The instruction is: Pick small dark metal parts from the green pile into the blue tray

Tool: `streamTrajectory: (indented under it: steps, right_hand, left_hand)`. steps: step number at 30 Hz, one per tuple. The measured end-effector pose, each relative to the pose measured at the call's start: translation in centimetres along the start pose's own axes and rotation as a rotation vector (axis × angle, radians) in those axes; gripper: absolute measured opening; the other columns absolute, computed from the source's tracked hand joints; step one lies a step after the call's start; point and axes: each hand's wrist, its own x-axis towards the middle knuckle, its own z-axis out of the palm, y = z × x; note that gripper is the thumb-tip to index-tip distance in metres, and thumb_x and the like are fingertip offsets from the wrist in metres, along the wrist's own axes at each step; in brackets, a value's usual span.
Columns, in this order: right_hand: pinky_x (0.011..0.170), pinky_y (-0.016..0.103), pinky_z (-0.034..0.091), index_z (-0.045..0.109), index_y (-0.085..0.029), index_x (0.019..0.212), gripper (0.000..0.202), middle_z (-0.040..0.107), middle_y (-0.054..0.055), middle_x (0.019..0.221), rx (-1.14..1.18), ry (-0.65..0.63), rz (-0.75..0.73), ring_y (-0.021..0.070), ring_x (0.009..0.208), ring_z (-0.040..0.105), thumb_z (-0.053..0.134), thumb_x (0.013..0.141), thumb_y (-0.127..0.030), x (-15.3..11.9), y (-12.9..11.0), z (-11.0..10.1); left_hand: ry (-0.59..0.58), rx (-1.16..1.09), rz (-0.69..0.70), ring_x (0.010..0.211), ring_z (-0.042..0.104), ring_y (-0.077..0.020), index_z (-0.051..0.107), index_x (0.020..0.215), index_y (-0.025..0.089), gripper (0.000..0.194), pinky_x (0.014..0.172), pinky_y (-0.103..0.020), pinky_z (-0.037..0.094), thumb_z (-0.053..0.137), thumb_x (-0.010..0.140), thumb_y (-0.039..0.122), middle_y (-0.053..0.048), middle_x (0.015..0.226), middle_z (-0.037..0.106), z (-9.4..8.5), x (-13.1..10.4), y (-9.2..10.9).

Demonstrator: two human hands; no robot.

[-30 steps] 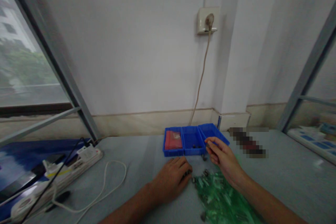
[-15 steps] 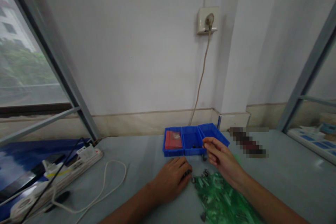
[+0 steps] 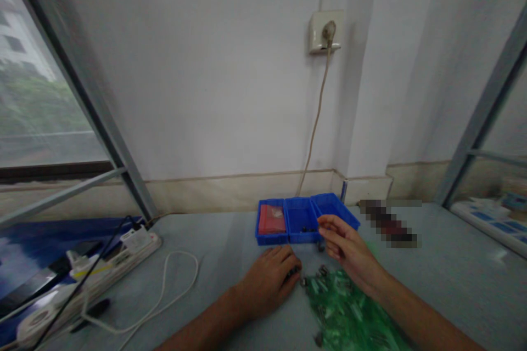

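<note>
"What surrounds the left hand (image 3: 267, 282)?"
"A white power strip (image 3: 109, 274) at nine o'clock; open blue plastic bins (image 3: 300, 214) at one."
"And at four?"
"A glossy, crinkled green plastic bag (image 3: 354, 310), small metal parts (image 3: 323, 271) by its edge."
"The fingers?"
"Left ones curl round small dark pieces (image 3: 293, 271). The right hand (image 3: 348, 247) has its fingertips bunched beside the bins; whether they're gripping anything, I can't tell."

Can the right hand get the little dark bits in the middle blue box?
Probably yes. The right hand is right by the middle blue box, which is open on top, and nothing seems to block the way to the little dark bits inside.
</note>
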Motion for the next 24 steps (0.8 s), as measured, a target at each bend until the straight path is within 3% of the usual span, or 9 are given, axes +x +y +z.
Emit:
streamTrajectory:
  steps: [5,12,24]
  right_hand:
    - [0.043,0.02,0.022,0.074,-0.022,0.099,0.033,0.05,-0.005,0.075,0.029,0.001,0.015,0.0036,0.049,0.032,0.09,0.073,-0.036,-0.05,0.14,-0.11]
    - [0.044,0.02,0.019,0.073,-0.021,0.099,0.035,0.064,0.001,0.079,0.05,0.006,0.03,0.0039,0.047,0.033,0.087,0.076,-0.043,0.02,0.17,-0.12]
    - [0.043,0.02,0.018,0.073,-0.02,0.094,0.035,0.052,-0.004,0.063,0.074,-0.005,0.052,0.0041,0.046,0.028,0.088,0.074,-0.044,0.24,0.24,-0.24]
  left_hand:
    - [-0.007,-0.005,-0.009,0.101,0.057,-0.0217,0.057,0.109,0.022,0.009,0.09,-0.033,0.047,0.055,0.101,0.02,-0.004,0.108,0.059,0.0,0.0,0.0]
    - [-0.015,0.001,-0.011,0.102,0.057,-0.0219,0.056,0.11,0.022,0.008,0.092,-0.034,0.046,0.054,0.102,0.021,-0.005,0.109,0.059,0.05,-0.1,-0.12]
    - [-0.019,0.001,-0.011,0.101,0.057,-0.0224,0.057,0.109,0.022,0.008,0.091,-0.034,0.047,0.053,0.102,0.02,-0.005,0.109,0.059,-0.16,0.0,0.11]
